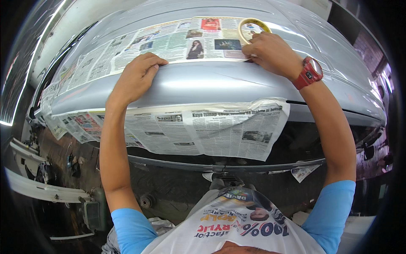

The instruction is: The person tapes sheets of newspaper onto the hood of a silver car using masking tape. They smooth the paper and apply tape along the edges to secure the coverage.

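Observation:
Newspaper sheets (169, 42) lie across the silver car roof (203, 78), their near edge running just above a bare painted strip. My left hand (137, 76) is closed at that edge, its fingers pressed together on the newspaper and the thumb alongside. On the right, my right hand (272, 53) grips a roll of masking tape (243, 27), which stands on its rim over the paper. That hand's fingertips touch the newspaper's near right corner. More newspaper (203, 129) hangs below the strip, covering part of the dark rear window.
The uncovered dark glass (304, 135) shows at the right. A torn paper scrap (304, 172) sticks out below the glass. At the lower left stand a pale car body part (46, 186) and a small round metal part (147, 200) on the dark floor.

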A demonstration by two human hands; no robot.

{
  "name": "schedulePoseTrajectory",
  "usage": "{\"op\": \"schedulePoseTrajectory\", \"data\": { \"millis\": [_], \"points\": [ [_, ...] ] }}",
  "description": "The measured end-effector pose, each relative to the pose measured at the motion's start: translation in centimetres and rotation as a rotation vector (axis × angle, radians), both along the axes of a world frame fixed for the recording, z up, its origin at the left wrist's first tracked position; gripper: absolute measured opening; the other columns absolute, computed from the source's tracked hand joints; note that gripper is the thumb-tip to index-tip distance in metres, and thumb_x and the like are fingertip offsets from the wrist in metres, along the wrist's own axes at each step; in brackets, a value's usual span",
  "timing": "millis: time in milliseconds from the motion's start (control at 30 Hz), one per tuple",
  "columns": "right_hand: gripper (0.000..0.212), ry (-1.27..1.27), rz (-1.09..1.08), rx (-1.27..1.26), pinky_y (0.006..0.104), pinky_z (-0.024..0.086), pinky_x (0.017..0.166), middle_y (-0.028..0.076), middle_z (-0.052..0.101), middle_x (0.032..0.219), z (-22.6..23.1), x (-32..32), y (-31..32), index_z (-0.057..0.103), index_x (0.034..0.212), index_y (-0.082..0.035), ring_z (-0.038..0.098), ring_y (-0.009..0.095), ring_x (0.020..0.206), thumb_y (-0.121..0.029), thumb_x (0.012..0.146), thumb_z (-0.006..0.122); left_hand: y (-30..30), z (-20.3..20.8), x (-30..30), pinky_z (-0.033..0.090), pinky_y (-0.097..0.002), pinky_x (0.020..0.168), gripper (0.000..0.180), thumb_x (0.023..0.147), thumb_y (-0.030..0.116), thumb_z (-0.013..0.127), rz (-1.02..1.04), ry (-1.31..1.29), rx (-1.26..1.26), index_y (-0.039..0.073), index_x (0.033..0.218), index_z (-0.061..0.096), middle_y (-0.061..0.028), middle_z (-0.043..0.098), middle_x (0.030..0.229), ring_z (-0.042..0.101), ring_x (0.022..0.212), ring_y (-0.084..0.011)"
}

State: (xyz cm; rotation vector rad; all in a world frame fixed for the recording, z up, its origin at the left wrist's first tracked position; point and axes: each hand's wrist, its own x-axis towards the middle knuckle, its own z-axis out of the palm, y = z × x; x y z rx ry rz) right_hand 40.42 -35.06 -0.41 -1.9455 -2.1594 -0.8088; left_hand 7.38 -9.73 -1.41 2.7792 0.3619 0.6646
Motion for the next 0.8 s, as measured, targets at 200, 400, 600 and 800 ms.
{"op": "schedulePoseTrajectory", "data": {
  "millis": [200,400,600,800],
  "points": [
    [0.008,-0.019,-0.069,-0.024,0.0486,0.057,0.092,0.01,0.076,0.096,0.4,1.4,-2.1,0.076,0.097,-0.01,0.074,0.032,0.1,-0.013,0.094,0.083,-3.9,0.2,3.9,0.053,-0.0418,0.106,0.029,0.109,0.012,0.056,-0.08,0.005,0.004,0.002,0.127,0.078,-0.0132,0.073,0.126,0.069,0.118,-0.0325],
    [0.008,0.144,-0.173,0.042,0.0479,0.057,0.091,0.009,0.075,0.097,0.7,2.6,-6.8,0.077,0.1,-0.012,0.074,0.032,0.101,-0.017,0.096,0.081,-6.5,0.7,6.5,0.054,-0.043,0.106,0.03,0.11,0.014,0.057,-0.101,0.042,0.031,0.002,0.128,0.078,-0.0145,0.074,0.124,0.07,0.117,-0.0337],
    [0.002,0.161,-0.131,0.018,0.0469,0.057,0.088,0.01,0.076,0.095,-0.4,2.9,-6.6,0.077,0.095,-0.009,0.075,0.034,0.094,-0.012,0.095,0.078,-7.0,1.0,8.1,0.054,-0.043,0.104,0.03,0.11,0.015,0.058,-0.13,0.054,0.029,0.002,0.127,0.079,-0.0148,0.074,0.122,0.07,0.116,-0.0335],
    [0.003,0.218,-0.119,-0.055,0.0488,0.059,0.086,0.012,0.079,0.089,0.0,3.2,-6.1,0.078,0.092,-0.007,0.076,0.036,0.095,-0.006,0.092,0.076,-7.8,1.3,8.4,0.054,-0.0427,0.103,0.031,0.11,0.016,0.058,-0.12,0.084,-0.013,0.003,0.127,0.079,-0.0143,0.075,0.121,0.07,0.115,-0.0325]
  ]
}}
